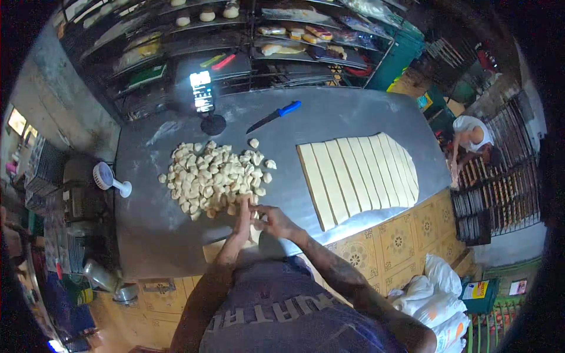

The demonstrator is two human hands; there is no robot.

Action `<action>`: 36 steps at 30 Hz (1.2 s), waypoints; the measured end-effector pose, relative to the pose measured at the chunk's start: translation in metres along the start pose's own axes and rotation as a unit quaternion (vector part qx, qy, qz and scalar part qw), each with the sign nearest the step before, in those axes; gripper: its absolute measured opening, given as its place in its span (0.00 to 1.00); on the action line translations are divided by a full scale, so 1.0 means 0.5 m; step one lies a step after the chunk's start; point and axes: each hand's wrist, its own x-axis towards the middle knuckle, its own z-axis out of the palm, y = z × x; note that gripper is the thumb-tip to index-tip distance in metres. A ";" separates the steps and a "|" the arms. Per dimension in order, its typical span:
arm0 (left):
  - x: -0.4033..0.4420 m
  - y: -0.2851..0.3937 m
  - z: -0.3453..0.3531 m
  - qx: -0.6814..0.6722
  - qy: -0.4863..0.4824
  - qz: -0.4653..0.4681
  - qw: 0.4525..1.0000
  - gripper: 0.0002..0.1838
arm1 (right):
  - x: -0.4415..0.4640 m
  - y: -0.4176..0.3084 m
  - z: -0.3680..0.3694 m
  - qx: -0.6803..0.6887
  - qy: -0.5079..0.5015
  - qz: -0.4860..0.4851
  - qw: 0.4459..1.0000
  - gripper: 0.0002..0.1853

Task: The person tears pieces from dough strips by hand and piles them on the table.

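At the near edge of the heap of small dough pieces point(212, 176), my left hand point(241, 220) is held on edge with its fingers stretched forward. My right hand point(275, 222) is beside it with curled fingers almost meeting the left thumb; whatever they pinch is too small to make out. A pale dough strip point(215, 252) lies close to my body, partly hidden under my left wrist. To the right on the table rests a flat dough sheet point(359, 176) cut into several long strips.
A knife with a blue handle point(288, 109) lies beyond the dough on the grey table point(276, 159). A lit phone point(202, 94) stands at the back, a small white fan point(112, 179) at left. Racks point(294, 35) line the back. Another person point(471, 135) bends at right, near white sacks point(432, 300).
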 end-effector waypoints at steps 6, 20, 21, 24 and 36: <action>0.013 -0.140 -0.017 0.590 0.165 0.491 0.620 0.26 | -0.009 -0.022 -0.029 0.121 -0.046 0.206 0.970 0.24; -0.077 0.007 0.067 0.510 0.104 0.197 0.831 0.21 | 0.058 0.132 0.080 0.011 0.045 0.144 0.989 0.22; -0.102 0.043 0.077 0.440 0.064 0.072 0.893 0.21 | 0.061 0.154 0.082 -0.063 0.057 0.116 0.990 0.19; -0.039 -0.060 -0.013 0.525 -0.030 0.245 0.814 0.27 | 0.072 0.165 0.065 -0.208 0.082 0.061 0.973 0.13; 0.053 -0.179 -0.090 0.441 0.144 0.388 0.797 0.30 | 0.021 0.009 -0.009 0.167 -0.108 0.145 0.969 0.17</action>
